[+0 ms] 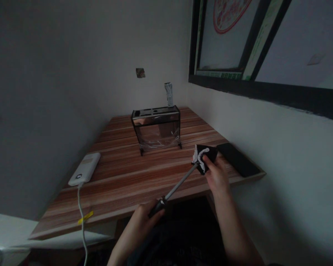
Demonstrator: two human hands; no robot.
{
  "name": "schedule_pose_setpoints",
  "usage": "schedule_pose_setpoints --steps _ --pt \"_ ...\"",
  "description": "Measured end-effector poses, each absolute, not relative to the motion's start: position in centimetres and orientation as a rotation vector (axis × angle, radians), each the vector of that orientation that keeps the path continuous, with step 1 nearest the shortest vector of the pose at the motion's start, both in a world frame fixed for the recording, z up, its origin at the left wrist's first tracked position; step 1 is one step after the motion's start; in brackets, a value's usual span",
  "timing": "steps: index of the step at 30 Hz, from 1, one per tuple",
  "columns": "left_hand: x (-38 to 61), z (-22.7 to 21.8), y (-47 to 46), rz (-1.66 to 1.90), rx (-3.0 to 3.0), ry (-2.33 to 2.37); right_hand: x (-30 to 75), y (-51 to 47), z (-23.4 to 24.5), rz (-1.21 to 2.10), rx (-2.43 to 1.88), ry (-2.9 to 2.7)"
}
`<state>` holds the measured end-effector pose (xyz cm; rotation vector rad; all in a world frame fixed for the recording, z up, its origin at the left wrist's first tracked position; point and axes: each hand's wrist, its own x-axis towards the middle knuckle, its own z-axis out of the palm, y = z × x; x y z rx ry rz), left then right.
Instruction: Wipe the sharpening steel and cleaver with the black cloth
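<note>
Knife block [157, 129] stands upright on the wood-grain table [119, 168]; a foil-wrapped piece [169, 94] rises from its top right end. In front of the block, the left hand [147, 218] has its fingers closed around the black handle of a sharpening rod [181, 186]. The rod slants up rightward. Front right of the block, the right hand [217, 170] pinches a black piece [211, 152] with crumpled white material [202, 153] at the rod's far end; exact contact cannot be determined. A white power bank [86, 168] lies front left of the block.
</note>
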<state>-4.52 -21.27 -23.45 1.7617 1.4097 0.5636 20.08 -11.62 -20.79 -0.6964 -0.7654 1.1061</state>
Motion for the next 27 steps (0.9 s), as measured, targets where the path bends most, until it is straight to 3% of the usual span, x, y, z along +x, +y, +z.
schedule_pose_setpoints --steps 27 --pt "-6.0 -23.1 -21.1 0.585 1.772 1.464 21.7 -8.5 -20.1 0.961 -0.64 -0.564"
